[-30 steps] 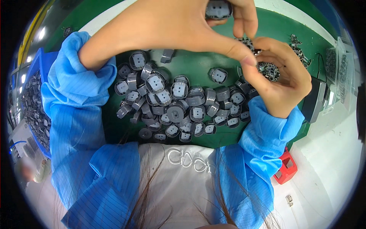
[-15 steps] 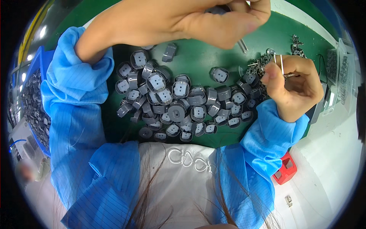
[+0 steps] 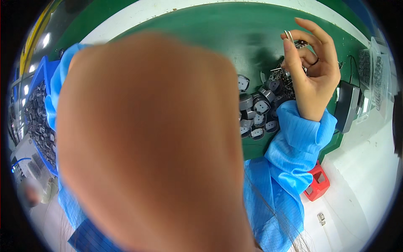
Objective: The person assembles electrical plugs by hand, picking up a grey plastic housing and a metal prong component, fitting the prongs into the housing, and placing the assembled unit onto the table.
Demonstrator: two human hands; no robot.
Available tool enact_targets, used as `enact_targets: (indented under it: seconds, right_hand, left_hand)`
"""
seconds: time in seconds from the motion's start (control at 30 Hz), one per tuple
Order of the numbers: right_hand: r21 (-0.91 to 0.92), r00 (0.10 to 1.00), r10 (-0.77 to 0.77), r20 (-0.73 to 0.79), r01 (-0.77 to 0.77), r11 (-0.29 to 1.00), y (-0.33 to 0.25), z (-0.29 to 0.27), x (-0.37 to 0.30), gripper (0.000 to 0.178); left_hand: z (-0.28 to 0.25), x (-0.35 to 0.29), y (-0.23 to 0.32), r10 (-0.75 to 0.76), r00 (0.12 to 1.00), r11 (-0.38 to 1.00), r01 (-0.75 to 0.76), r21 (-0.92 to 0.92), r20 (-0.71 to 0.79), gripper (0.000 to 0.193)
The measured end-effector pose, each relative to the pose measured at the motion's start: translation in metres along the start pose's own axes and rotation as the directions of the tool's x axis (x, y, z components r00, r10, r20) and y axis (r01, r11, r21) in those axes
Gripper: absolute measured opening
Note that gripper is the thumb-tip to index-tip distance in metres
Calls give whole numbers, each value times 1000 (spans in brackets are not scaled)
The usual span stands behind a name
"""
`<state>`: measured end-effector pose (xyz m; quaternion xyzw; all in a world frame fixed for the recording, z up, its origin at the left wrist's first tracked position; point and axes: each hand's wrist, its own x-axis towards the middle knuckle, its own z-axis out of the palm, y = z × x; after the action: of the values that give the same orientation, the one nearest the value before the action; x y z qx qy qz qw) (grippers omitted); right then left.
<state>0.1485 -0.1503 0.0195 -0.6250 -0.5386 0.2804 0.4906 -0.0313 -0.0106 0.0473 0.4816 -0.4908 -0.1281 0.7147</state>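
Observation:
My left hand [image 3: 155,134] looms very large and blurred before the camera. Its fingers cannot be made out, nor whether it holds anything. On the right, my right hand [image 3: 315,69] is raised above the table, pinching thin shiny metal pins [image 3: 289,36] between thumb and forefinger, its other fingers loosely bent. Behind and below that hand lies a heap of small metal parts [image 3: 278,74]. Beside the heap are several grey plastic housings [image 3: 261,106] with pale, holed inner faces; my left hand hides the rest of them.
A green table [image 3: 210,25] with a pale rim spreads ahead. A blue bin [image 3: 45,75] of dark parts stands at left. At right are a black box-shaped device [image 3: 347,107] and clear trays [image 3: 373,80] of small parts. A red stool [image 3: 318,183] stands below the table's right side.
My left hand has come from the far side of the table up close to the camera, covering most of the housings. My right hand has moved up and away, its fingers less curled.

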Motion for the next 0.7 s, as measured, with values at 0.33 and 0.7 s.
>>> enact_targets:
  seconds: [0.33, 0.7]
  right_hand:
    - [-1, 997, 66, -37, -66, 998, 5, -1, -4, 22]
    - [-52, 998, 49, -46, -52, 997, 5, 2, -2, 17]
  left_hand:
    - [-2, -1, -7, -40, 999, 999, 40, 2, -29, 20]
    - [3, -7, -12, -76, 992, 997, 76, -5, -101, 23]
